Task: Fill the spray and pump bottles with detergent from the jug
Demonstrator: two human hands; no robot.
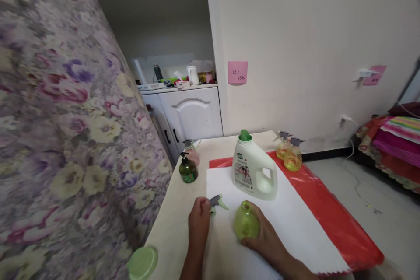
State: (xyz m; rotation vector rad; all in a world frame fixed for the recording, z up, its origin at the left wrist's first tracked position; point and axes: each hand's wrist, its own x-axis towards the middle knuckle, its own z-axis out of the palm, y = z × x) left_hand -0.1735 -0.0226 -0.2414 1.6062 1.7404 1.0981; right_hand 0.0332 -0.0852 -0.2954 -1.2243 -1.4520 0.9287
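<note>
My right hand is wrapped round a small green see-through spray bottle body with its neck uncovered, held on a white cloth. My left hand pinches the grey and green spray trigger head just to the left of the bottle. A white detergent jug with a green cap stands upright on the cloth right behind both hands.
The white cloth lies on a red sheet on a beige table. Two yellow spray bottles stand at the back right, a dark green and a pink one at the back left. A green lid lies near the table's front left corner. A floral curtain hangs at the left.
</note>
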